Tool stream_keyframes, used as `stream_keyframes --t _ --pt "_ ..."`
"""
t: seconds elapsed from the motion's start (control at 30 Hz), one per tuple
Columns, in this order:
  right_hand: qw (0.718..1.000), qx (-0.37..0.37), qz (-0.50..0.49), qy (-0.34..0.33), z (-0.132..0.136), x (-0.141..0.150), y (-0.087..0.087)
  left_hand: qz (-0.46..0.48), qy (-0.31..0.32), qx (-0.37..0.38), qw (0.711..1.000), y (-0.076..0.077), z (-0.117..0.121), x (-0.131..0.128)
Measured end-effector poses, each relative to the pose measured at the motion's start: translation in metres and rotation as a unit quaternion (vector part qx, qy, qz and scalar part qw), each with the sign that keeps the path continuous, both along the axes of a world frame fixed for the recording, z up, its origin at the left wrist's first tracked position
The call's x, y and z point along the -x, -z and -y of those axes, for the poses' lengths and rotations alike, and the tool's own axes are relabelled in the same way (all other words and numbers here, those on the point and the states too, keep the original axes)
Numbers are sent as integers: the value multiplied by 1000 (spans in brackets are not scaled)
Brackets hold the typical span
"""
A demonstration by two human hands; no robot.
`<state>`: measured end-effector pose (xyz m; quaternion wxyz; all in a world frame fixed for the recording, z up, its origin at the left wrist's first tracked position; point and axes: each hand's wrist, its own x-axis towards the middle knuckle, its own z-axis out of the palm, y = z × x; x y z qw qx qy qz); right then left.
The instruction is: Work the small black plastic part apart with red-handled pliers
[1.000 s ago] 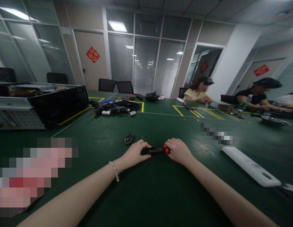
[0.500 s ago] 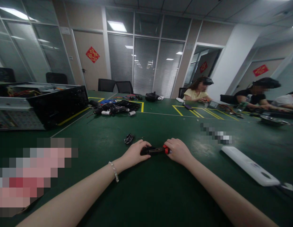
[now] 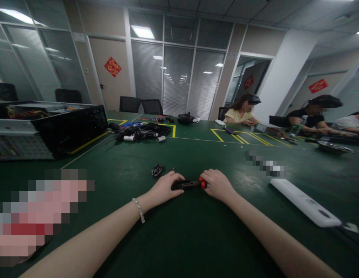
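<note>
In the middle of the green table [image 3: 179,239], my right hand [image 3: 219,183] is closed around the red handles of a pair of pliers [image 3: 192,184]. The pliers point left, with their dark jaws against a small black part [image 3: 177,184]. My left hand [image 3: 163,189] pinches that black part between thumb and fingers; its exact kind is too dark to make out. Just beyond my left hand lies a small black bundle [image 3: 157,170], perhaps of cable, apart from the fingers. A beaded bracelet [image 3: 138,211] circles my left wrist.
A black computer case [image 3: 72,129] stands at the left. Tangled cables and parts [image 3: 141,132] lie farther back. A white power strip [image 3: 307,202] is at the right, with a blurred-out object beyond it. A metal bowl [image 3: 336,147] and several people sit farther right.
Almost nothing differs. Both hands keep the same hold on the pliers and the black part; the whole view has shifted very slightly.
</note>
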<state>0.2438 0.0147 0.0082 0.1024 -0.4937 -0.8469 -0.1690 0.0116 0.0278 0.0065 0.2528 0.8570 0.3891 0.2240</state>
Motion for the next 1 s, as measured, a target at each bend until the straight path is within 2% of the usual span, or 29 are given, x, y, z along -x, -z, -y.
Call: stream_keyframes --t 0.27,1.0 --pt "1000 8 8 5 -1 -1 0 7 12 -10 1000 4 -3 1" --pt "1000 14 6 6 1 1 -2 6 7 5 1000 3 -2 1"
